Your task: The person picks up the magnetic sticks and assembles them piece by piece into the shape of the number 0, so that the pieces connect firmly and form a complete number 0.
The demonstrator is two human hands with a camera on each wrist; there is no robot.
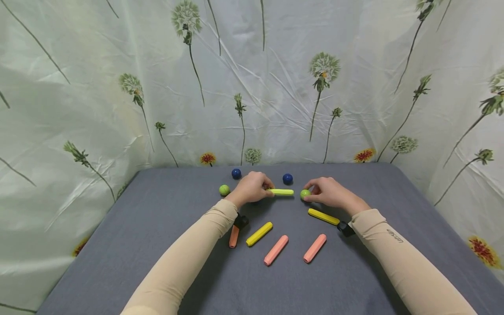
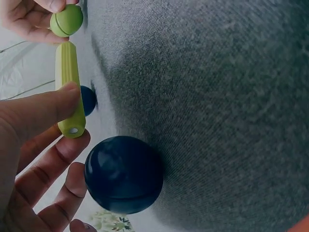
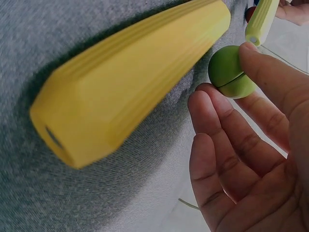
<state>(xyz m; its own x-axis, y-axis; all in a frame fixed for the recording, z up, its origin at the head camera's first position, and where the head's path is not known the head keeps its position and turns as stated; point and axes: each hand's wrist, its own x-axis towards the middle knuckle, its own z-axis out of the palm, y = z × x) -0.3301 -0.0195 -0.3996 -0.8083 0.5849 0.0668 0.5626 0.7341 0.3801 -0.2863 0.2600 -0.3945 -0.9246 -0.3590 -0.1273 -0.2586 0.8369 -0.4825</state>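
Just nearer the person than the right-hand blue ball [image 1: 288,179], a lime rod [image 1: 281,192] is held by the left hand [image 1: 253,188]. Long axis of the rod runs left to right, close to level in the head view; its free end points right, toward the lime ball [image 1: 305,195], and stops just short of it. A round hole shows in each end face of the rod between the two wrist views. Left hand, placed left and slightly nearer than the blue ball, pinches the rod's left end between thumb and fingertip, remaining fingers loosely bent. Right hand [image 1: 328,192], to the right of the blue ball and slightly nearer, pinches the lime ball between thumb and fingers; a groove crosses the ball. Other items, relative to the same blue ball: second blue ball [image 1: 236,173] to its left; second lime ball [image 1: 224,190] farther left and slightly nearer; one yellow stick [image 1: 323,216] nearer and right, its far end angled left; another yellow stick [image 1: 259,234] nearer and left, far end angled right; two salmon sticks [image 1: 276,250] [image 1: 315,248] well nearer, both far ends leaning right; orange stick [image 1: 234,236] nearer and left, partly hidden at the left wrist.
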